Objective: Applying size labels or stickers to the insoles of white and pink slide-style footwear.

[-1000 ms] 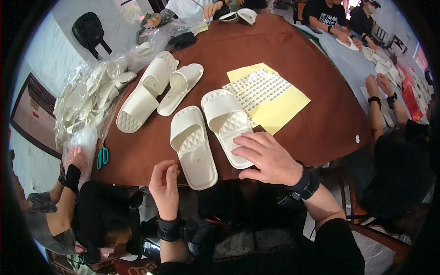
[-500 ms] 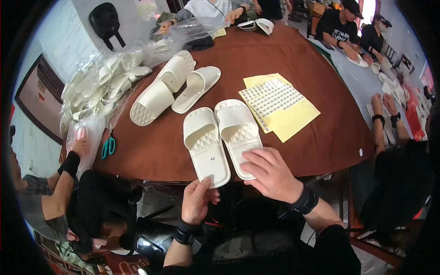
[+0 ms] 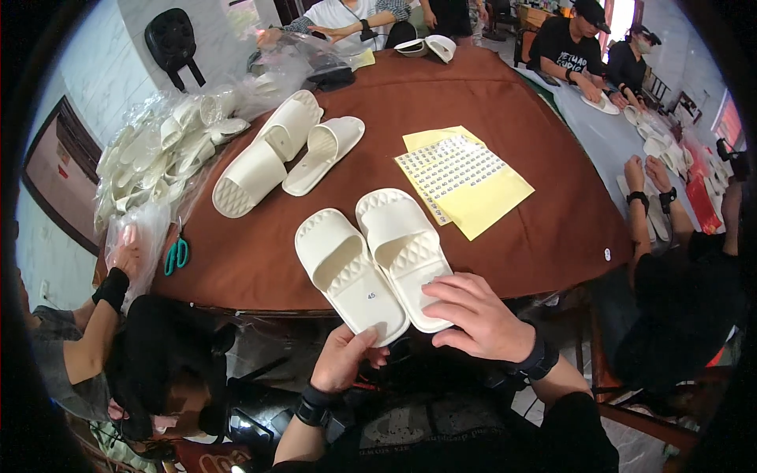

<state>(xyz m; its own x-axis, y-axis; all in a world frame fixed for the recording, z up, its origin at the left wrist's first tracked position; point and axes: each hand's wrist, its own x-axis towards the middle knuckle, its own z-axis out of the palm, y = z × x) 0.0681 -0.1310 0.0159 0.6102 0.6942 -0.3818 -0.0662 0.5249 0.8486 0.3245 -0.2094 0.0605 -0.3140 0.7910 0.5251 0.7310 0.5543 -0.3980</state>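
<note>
Two cream slippers lie side by side at the table's near edge, open-toed, with quilted footbeds and toes away from me. The left slipper point(image 3: 352, 277) has a small printed label on its insole. My left hand point(image 3: 341, 361) grips its heel, thumb on top and fingers beneath. On the right slipper point(image 3: 402, 251), my right hand point(image 3: 490, 325) is closed at the heel, fingers bent over the insole and thumb at the heel edge. Those fingertips hide part of the insole, so I cannot see whether a label is under them.
Several loose cream slippers point(image 3: 251, 177) lie beyond, to the left. Yellow sheets of small stickers point(image 3: 493, 201) are at the right. Teal-handled scissors point(image 3: 177, 254) rest near bagged slippers point(image 3: 169, 146) on the brown cloth point(image 3: 544, 260). Co-workers sit at the left, far side and right.
The pair has come nearer to me, its toes swung leftward. Both hands keep their hold. Across the table, a co-worker's hands have come together.
</note>
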